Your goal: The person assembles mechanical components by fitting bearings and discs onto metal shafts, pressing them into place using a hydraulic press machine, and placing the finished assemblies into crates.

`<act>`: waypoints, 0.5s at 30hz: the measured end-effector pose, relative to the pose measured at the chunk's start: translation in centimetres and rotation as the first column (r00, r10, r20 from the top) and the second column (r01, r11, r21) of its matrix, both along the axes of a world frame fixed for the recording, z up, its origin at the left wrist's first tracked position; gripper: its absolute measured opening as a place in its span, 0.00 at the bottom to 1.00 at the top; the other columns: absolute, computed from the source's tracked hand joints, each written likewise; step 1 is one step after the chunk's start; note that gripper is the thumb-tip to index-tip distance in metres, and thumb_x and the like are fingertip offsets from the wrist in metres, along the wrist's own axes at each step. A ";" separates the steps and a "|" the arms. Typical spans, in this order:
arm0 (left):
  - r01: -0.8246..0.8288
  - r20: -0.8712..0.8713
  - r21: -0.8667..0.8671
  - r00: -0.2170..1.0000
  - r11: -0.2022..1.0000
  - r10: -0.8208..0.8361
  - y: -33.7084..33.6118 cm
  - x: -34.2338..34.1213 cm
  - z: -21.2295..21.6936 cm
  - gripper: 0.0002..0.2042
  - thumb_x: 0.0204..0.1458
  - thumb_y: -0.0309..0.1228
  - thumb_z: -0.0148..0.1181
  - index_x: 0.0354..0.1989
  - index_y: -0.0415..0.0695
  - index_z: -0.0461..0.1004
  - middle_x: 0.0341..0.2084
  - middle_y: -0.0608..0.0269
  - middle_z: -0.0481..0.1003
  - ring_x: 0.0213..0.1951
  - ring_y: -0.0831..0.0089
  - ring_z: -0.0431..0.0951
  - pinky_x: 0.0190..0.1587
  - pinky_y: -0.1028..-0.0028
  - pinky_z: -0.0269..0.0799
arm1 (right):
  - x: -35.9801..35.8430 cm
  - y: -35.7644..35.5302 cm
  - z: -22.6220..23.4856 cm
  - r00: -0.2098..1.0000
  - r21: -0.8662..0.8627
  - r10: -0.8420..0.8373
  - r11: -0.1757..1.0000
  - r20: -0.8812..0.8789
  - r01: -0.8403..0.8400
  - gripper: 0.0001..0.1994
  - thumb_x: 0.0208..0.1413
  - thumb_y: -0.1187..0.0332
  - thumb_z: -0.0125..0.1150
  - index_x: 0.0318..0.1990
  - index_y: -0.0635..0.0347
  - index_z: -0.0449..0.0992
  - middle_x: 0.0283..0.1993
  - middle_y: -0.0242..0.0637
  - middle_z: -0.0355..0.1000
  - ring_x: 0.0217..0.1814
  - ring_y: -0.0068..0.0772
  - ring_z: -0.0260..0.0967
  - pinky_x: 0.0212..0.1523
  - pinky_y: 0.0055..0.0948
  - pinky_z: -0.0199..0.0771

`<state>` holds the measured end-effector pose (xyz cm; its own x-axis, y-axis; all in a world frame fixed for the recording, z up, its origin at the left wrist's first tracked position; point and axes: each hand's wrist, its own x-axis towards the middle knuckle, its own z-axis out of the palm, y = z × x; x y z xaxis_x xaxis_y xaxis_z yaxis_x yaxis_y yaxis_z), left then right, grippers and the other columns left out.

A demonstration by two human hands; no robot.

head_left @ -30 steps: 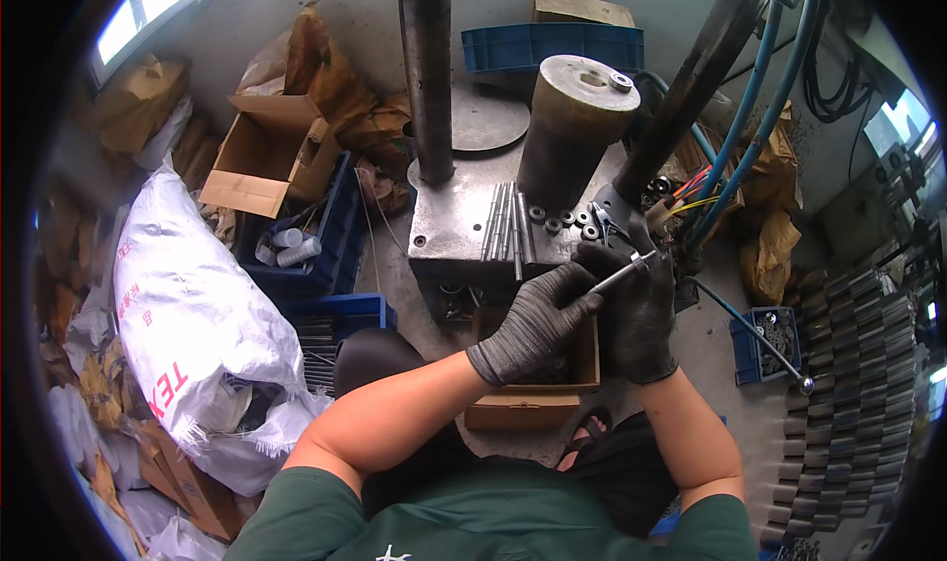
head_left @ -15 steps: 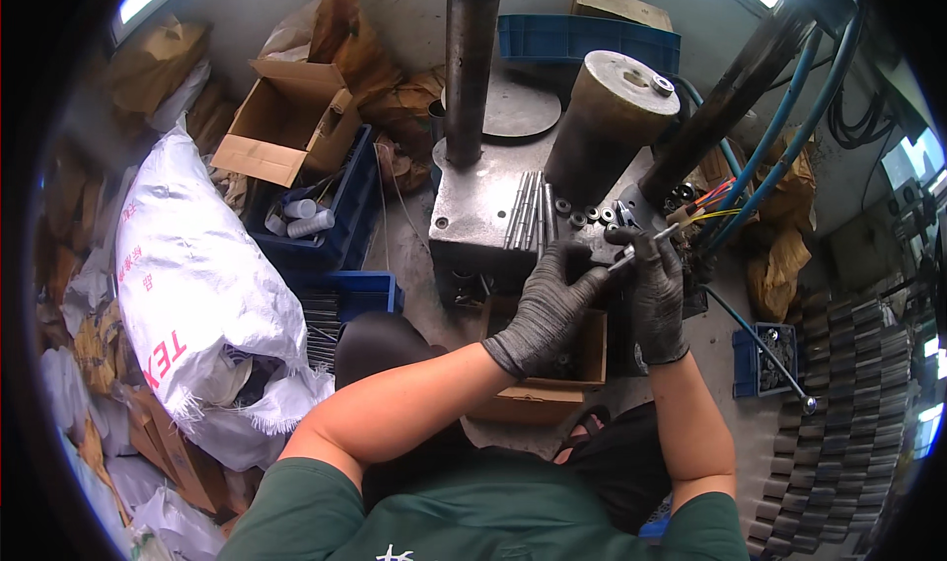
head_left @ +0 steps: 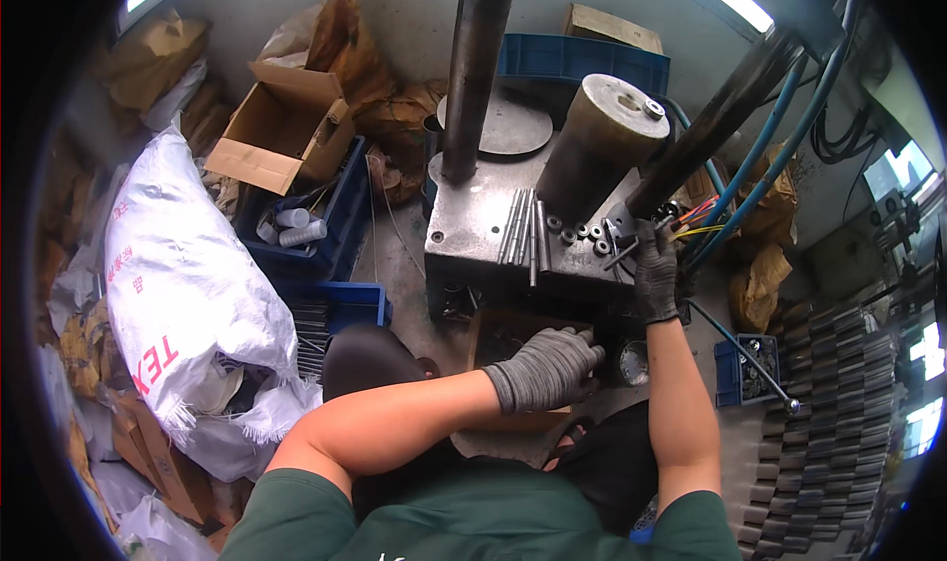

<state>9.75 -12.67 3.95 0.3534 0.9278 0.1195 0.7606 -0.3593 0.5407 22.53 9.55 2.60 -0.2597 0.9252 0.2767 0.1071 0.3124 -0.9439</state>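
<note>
Grey knit gloves cover both hands. My right hand (head_left: pixel 657 277) is at the front right edge of the steel block (head_left: pixel 462 227), closed on a short dark metal rod (head_left: pixel 619 256) that points down and left. My left hand (head_left: pixel 548 369) is lower, over the open cardboard box (head_left: pixel 483 344) in front of the block. Its fingers are curled, and whatever they hold is hidden. Several slim metal rods (head_left: pixel 517 227) lie side by side on the block. Small metal rings (head_left: pixel 583 231) are scattered just right of them, near my right hand.
A thick metal cylinder (head_left: pixel 597 151) and a dark upright post (head_left: pixel 476 77) stand on the block. Blue hoses (head_left: pixel 769 137) and coloured wires run at the right. To the left are a white woven sack (head_left: pixel 187 275), a carton (head_left: pixel 276 132) and blue crates (head_left: pixel 357 302).
My left hand has left the rod and dropped toward the cardboard box. My right hand has moved slightly down and left, keeping the rod. The view has shifted slightly.
</note>
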 end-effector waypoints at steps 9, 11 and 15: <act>0.195 -0.159 -0.048 0.967 0.980 -0.200 0.0 0.2 -2.1 0.18 0.53 0.41 0.65 0.47 0.43 0.79 0.43 0.50 0.78 0.47 0.52 0.81 0.50 0.55 0.76 | -5.1 5.7 15.5 0.994 0.307 -0.106 0.947 0.009 0.098 0.15 0.65 0.54 0.66 0.38 0.56 0.82 0.24 0.29 0.74 0.20 0.17 0.66 0.22 0.23 0.66; 0.226 -0.176 -0.044 0.957 0.973 -0.230 0.6 0.7 -2.4 0.17 0.53 0.41 0.65 0.47 0.43 0.80 0.43 0.51 0.78 0.47 0.52 0.81 0.50 0.55 0.76 | -5.6 10.0 16.7 0.963 0.362 -0.154 0.930 0.219 0.067 0.16 0.61 0.54 0.69 0.36 0.59 0.83 0.26 0.33 0.77 0.25 0.23 0.71 0.29 0.28 0.71; 0.229 -0.205 -0.061 0.950 0.972 -0.237 1.3 1.0 -3.0 0.16 0.54 0.40 0.64 0.46 0.45 0.81 0.43 0.51 0.79 0.48 0.53 0.81 0.51 0.55 0.76 | -7.1 12.1 17.4 0.778 0.446 -0.267 0.895 0.568 -0.019 0.19 0.53 0.52 0.75 0.34 0.61 0.84 0.28 0.41 0.80 0.31 0.36 0.78 0.41 0.36 0.77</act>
